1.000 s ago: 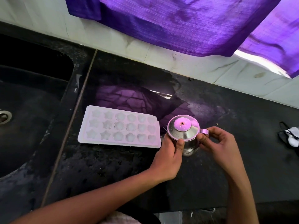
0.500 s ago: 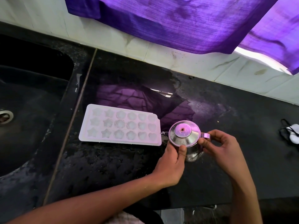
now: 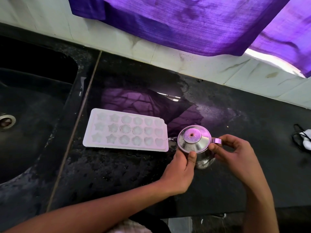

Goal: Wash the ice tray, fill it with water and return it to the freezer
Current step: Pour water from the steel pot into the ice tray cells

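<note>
ice tray waiting flat beside the steel pot

the ice tray (image 3: 125, 132) is lying flat on the dark desk (image 3: 252, 174), between the sink (image 3: 33, 106) and a small steel pot (image 3: 195, 145), its right end just beside the pot. lying level like that, its star, flower and heart cups are facing up, ready to take water. whether they are already holding water or ice is hard to tell; they are looking pale and cloudy.

the left hand (image 3: 180, 172) is grasping the pot's lid (image 3: 193, 139) from the near side, thumb pressing on the rim, probably to steady the lid or keep it seated. the right hand (image 3: 235, 155) is pinching the pot's handle (image 3: 216, 141) between thumb and fingers, so both grips are clenched on the pot and neither is touching the tray. holding it at two points like this is giving control for lifting and tipping it, which seems to be the step in hand: bringing water to the tray.

the desk around the tray is looking wet and is reflecting the purple curtain (image 3: 193, 22) hanging above the tiled wall. a white thing with black cords (image 3: 304, 140) is lying well apart at the right edge. the freezer is not in view.
</note>
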{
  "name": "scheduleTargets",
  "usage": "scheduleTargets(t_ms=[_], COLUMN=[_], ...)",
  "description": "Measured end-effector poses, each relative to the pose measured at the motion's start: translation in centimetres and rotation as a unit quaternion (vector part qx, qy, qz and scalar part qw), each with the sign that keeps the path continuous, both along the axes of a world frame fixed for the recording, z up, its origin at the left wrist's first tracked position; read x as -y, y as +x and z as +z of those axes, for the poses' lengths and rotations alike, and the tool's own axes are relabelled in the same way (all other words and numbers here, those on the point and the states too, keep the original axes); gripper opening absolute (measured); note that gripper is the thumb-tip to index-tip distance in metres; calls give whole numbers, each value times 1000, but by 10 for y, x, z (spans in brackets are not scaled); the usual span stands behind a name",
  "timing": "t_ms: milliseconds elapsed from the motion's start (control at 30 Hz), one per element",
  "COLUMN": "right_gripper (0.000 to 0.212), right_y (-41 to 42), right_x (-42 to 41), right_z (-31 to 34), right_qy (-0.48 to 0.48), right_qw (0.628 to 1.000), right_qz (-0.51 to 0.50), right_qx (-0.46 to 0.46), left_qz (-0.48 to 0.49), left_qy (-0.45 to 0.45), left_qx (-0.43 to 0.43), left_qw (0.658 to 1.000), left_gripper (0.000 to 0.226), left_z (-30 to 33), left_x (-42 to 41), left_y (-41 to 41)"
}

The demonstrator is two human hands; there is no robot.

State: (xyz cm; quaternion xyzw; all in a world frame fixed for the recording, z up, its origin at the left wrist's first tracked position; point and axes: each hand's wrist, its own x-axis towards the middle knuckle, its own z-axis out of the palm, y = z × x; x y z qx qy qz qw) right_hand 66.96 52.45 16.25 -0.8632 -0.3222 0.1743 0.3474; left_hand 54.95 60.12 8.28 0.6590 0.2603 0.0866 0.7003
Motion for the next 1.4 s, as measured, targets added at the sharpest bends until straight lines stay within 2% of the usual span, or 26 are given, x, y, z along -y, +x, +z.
scheduleTargets(t_ms=[67, 433, 633, 867, 1400], right_gripper=[25, 21, 18, 21, 37], right_y=[0, 2, 4, 8, 5], right_x=[0, 1, -7, -31, -70], right_z=[2, 14, 14, 9, 6], right_qy=[1, 48, 99, 130, 44], right_qw=[1000, 998, 993, 986, 998], right_qz=[3, 26, 20, 3, 8], right_qx=[0, -23, -69, -103, -53], left_qz=[5, 52, 67, 87, 84], left_qy=[-4, 26, 80, 81, 58], left_qx=[16, 66, 68, 71, 37], left_qw=[1000, 996, 992, 990, 994], left_gripper=[52, 57, 76, 54, 49], left_z=[2, 13, 21, 23, 3], left_x=[0, 2, -9, -36, -63], left_y=[0, 0, 1, 5, 7])
